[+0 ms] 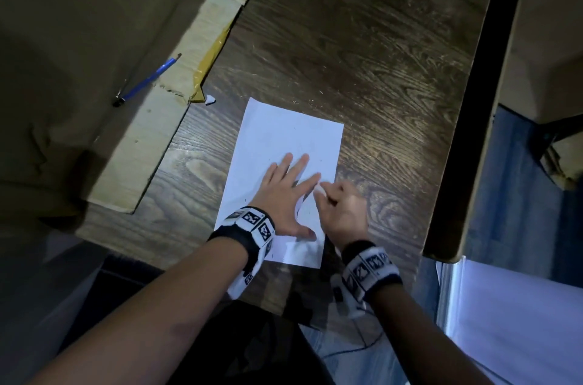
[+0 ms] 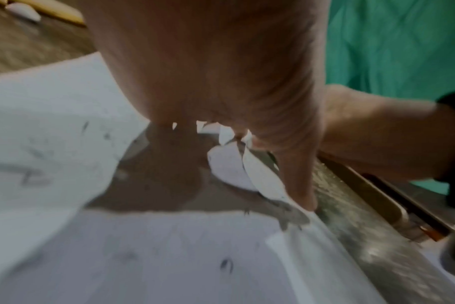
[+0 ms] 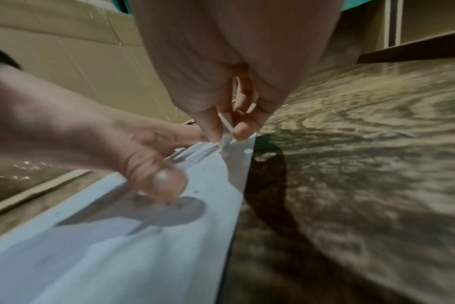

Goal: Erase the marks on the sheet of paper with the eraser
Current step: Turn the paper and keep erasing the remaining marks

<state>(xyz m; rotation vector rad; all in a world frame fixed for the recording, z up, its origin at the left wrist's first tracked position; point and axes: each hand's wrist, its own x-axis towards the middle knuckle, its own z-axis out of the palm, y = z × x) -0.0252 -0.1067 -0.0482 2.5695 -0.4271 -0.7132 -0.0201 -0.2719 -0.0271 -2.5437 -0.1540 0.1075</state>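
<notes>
A: Where is the sheet of paper [image 1: 285,145]?

B: It lies flat on the dark wooden table [image 1: 362,47], its long side running from the near edge toward the far side, a little left of the table's middle. Faint pencil marks [image 2: 226,265] show on it in the left wrist view, small and blurred.

A: What is the left hand [image 1: 284,195] doing?

B: It lies palm down on the near half of the sheet, fingers straight and spread wide, thumb stretched toward the near right. It grips nothing; it only presses the paper.

A: And the right hand [image 1: 342,211]?

B: It sits at the sheet's right edge, just beside the left hand's forefinger. Its fingers are curled in, and thumb and forefinger pinch a small white eraser [image 1: 321,189]. In the right wrist view the eraser [image 3: 226,123] pokes out below the fingertips [image 3: 243,129] and its low end meets the paper close to the right edge.

A: Anything else on the table?

B: A large cardboard box [image 1: 132,145] stands along the left side, with yellow tape at 1 torn corner. A blue pen [image 1: 148,79] lies on top of it. A small white scrap [image 1: 209,99] rests on the wood between the box's corner and the sheet's far left corner.
</notes>
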